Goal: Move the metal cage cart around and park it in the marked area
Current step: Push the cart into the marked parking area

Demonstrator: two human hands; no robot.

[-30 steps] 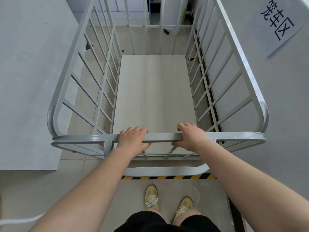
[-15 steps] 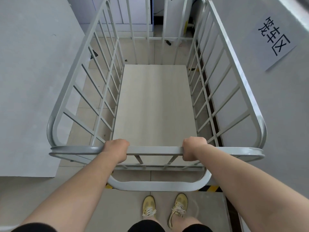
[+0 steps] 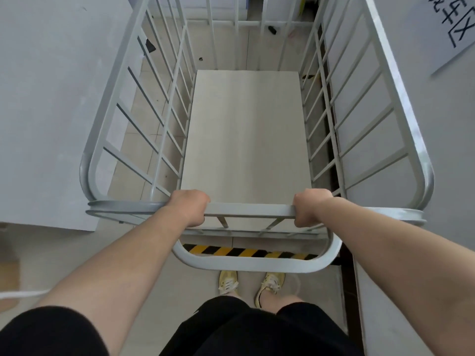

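Cart (image 3: 164,114) grey, barred, with pale wooden floor.

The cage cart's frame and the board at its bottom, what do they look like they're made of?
Cage cart frame: looks like metal tube and flat bar in grey-white paint, smooth with a soft sheen and rounded bent corners. Both hands grip its near top rail. Floor board: pale, matte, with faint lengthwise grain streaks, so probably wood or a wood-look laminate; which one can't be told from here.

Pale tiled floor (image 3: 144,255), grey walls (image 3: 51,98), yellow-black hazard tape (image 3: 246,252).
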